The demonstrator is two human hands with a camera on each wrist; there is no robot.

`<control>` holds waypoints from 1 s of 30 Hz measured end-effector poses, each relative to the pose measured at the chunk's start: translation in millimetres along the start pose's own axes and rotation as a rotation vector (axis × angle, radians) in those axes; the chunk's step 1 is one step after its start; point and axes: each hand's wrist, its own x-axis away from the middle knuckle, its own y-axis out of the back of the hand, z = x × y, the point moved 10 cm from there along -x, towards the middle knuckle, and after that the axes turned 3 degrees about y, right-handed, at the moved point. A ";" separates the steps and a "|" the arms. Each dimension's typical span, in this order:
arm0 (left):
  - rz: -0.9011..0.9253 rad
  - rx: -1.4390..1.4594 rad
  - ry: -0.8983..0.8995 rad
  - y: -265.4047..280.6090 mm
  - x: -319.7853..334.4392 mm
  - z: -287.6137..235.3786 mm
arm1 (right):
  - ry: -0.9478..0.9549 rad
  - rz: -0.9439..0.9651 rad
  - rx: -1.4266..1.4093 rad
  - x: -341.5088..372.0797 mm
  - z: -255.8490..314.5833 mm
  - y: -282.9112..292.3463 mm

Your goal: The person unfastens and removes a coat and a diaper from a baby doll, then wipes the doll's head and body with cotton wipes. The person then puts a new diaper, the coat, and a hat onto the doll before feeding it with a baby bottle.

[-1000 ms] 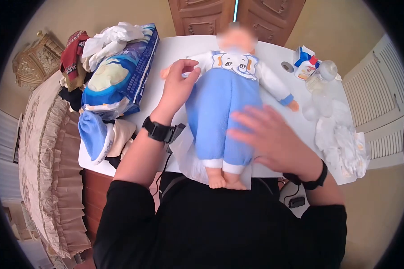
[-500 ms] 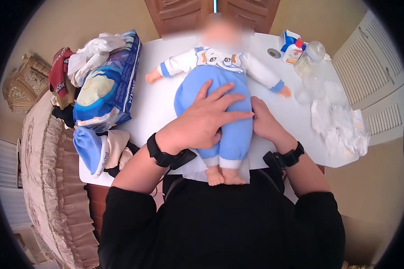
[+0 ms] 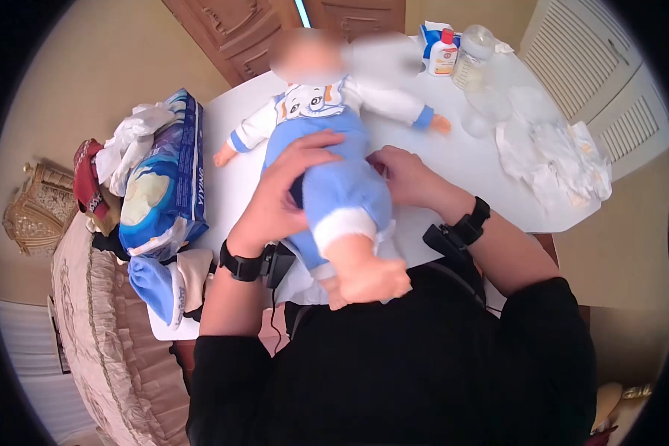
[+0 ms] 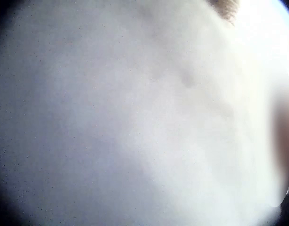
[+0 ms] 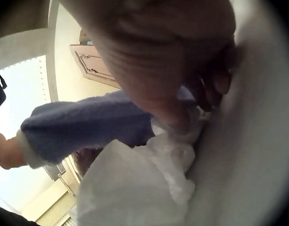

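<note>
Left hand (image 3: 275, 182): its grip is wrapped round the raised thigh of the baby doll, fingers over the top and thumb underneath (the left wrist view is mostly a pale blur).
Right hand (image 3: 409, 178): low beside the doll's hip, its grip pinching crumpled white sheet (image 5: 130, 188) between thumb and curled fingers, as the right wrist view shows.
Nearest edge: the black shirt (image 3: 386, 357) of the person, with one bare doll foot (image 3: 375, 281) lifted in front of it and the other lower, partly behind.
Baby doll (image 3: 349, 178): face up along the worktop (image 3: 219, 208), feet toward the person, head away; blue fuzzy trousers with white cuffs, white top, elephant face on the chest.
Left of the doll: a blue knitted cap (image 3: 152, 286) near the edge, then a blue diaper pack (image 3: 156, 193) with white cloth (image 3: 134, 141) piled on it.
Right of the doll: crumpled white diapers (image 3: 554, 163); farther off, a baby bottle (image 3: 476, 56) next to a white bottle with a red cap (image 3: 443, 58).
Beyond the worktop: carved wooden doors (image 3: 230, 33) and white louvred shutters (image 3: 583, 44).
</note>
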 end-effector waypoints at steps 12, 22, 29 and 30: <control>-0.180 0.312 0.299 26.0 13.8 58.7 | -0.216 0.000 0.098 -12.8 -40.4 -1.4; -0.423 0.965 0.764 6.1 13.1 46.3 | -0.253 0.198 0.040 -0.3 17.4 -18.4; -0.514 0.481 0.476 46.2 36.0 76.4 | -0.327 0.059 0.009 -14.9 -39.5 -3.4; -0.500 0.313 0.386 51.0 41.4 73.9 | -0.321 0.067 0.011 -15.0 -39.2 -1.3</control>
